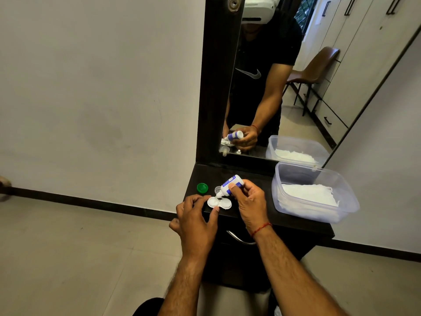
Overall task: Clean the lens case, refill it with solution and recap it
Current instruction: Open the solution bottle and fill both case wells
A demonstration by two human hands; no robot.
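A white two-well lens case (224,203) lies uncapped on the dark dresser top (257,215). My left hand (196,217) pinches the case's left end between thumb and fingers. My right hand (249,201) grips a small white solution bottle (229,184) with a blue label, tipped nozzle-down over the left well. A green cap (202,187) rests on the top to the left of the case. A clear cap (218,189) sits just behind the case, partly hidden by the bottle.
A clear plastic tub (315,193) holding white tissues stands at the right of the dresser top. A mirror (273,76) rises behind it. A drawer handle (239,239) sits below the front edge. Tiled floor lies to the left.
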